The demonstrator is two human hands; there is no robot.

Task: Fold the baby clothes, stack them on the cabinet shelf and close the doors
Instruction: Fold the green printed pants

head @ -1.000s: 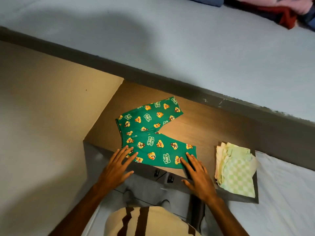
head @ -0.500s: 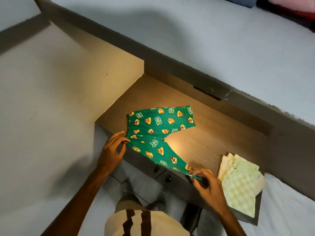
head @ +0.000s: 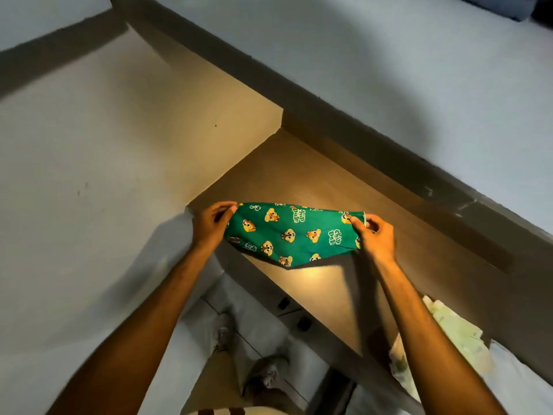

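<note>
Green baby pants [head: 293, 232] printed with yellow cartoon faces hang in the air above the wooden cabinet shelf [head: 374, 211], stretched flat between both hands. My left hand [head: 211, 224] pinches the pants' left end. My right hand [head: 374, 236] pinches the right end. The cloth sags to a point in the middle, just above the shelf. A folded pale green and cream checked garment [head: 454, 333] lies at the shelf's near right end, partly hidden by my right forearm.
A pale cabinet side wall [head: 119, 175] rises on the left, and a grey panel [head: 389, 70] runs across the back above the shelf. Two dark knobs [head: 294, 313] sit under the shelf's front edge. My feet [head: 263, 369] stand on the tiled floor below.
The pants lay spread on the shelf; both hands pinched their ends and have lifted them off the shelf, one leg folded over the other.
</note>
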